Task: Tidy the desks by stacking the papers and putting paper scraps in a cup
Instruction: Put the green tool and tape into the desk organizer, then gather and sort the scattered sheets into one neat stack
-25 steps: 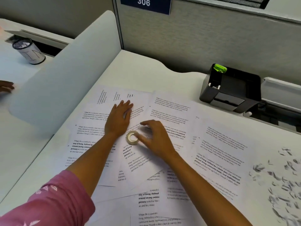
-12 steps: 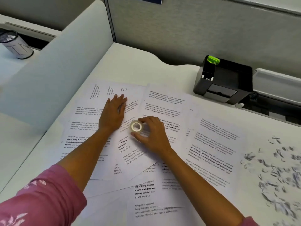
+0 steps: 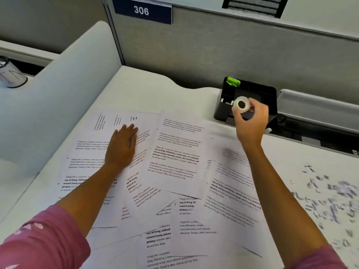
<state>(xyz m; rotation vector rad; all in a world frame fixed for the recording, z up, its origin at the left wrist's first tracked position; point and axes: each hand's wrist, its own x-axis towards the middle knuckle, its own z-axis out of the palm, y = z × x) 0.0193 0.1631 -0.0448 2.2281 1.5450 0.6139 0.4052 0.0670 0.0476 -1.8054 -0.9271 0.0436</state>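
Observation:
Several printed paper sheets (image 3: 174,171) lie spread and overlapping across the white desk. My left hand (image 3: 122,146) rests flat on the sheets at the left, fingers straight. My right hand (image 3: 250,121) is raised in front of a black desk organizer (image 3: 258,94) and pinches a small roll of clear tape (image 3: 241,104). A scatter of small paper scraps (image 3: 330,197) lies on the desk at the right. A cup (image 3: 11,74) stands on the neighbouring desk at the far left, partly cut off by the frame edge.
A white curved divider (image 3: 64,94) separates this desk from the left one. Grey partition walls (image 3: 213,51) close the back, with a sign reading 306. A cable tray (image 3: 318,107) runs behind the organizer at the right.
My right hand picked the tape roll up off the papers and carried it up and to the right, to the black organizer. My left hand stayed flat on the sheets.

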